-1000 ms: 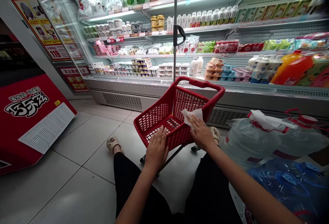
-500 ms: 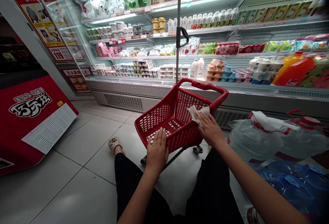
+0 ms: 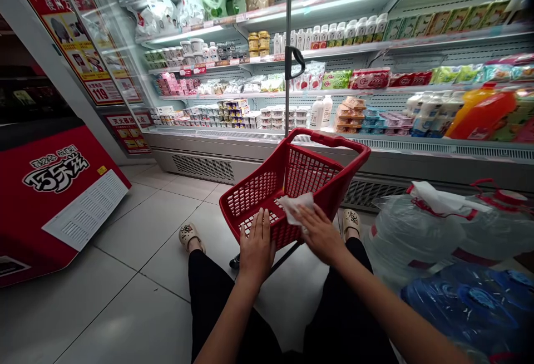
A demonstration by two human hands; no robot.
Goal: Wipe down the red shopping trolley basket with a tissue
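Red, latticed cart, left hand flat-fingered against it, right hand over white wipe, grip unclear.

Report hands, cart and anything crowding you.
Left hand against near side of red cart. Right hand over white wipe at rim. Large plastic bottles off to the right.

head view | from wearer's head | facing forward, down | cart near, refrigerated shelves farther

Black trousers, beige clogs, dark charms
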